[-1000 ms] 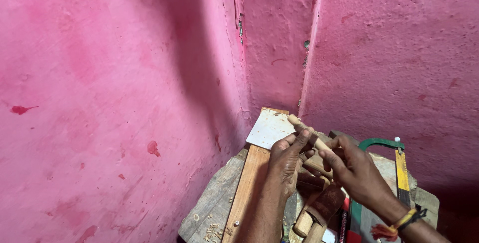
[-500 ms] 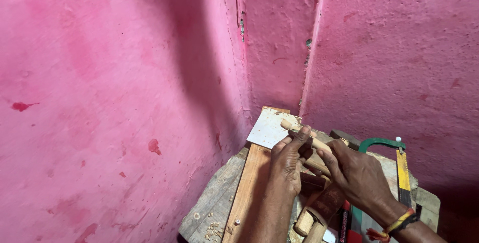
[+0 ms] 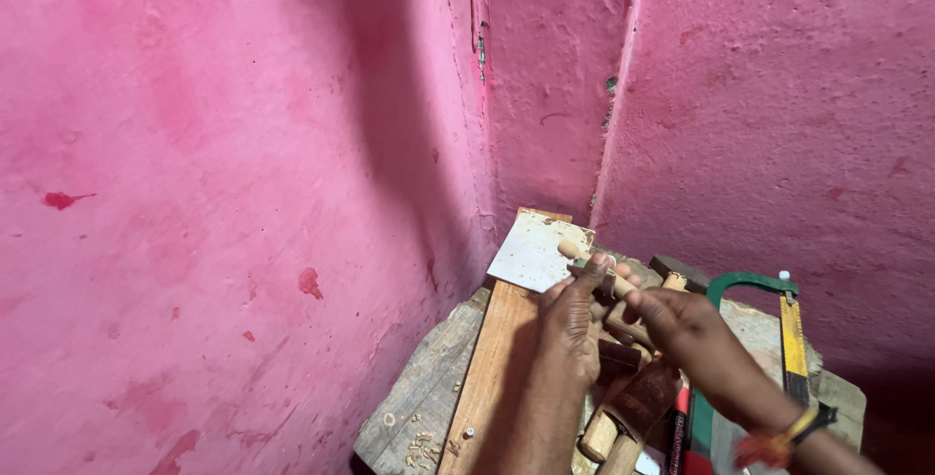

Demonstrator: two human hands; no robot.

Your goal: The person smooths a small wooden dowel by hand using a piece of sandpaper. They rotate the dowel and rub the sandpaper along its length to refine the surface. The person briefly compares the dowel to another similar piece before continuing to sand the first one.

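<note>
Pink walls meet in a corner. Left hand and right hand both grip a wooden dowel over a cluttered workbench; green hacksaw lies just right.

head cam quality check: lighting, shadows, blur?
Head view: dim, uneven light; a broad dark shadow runs down the pink wall toward the corner. Left hand and right hand on the wooden dowel read dark, with little detail. No glare; the green hacksaw looks sharp; the lower right corner is almost black.
</note>
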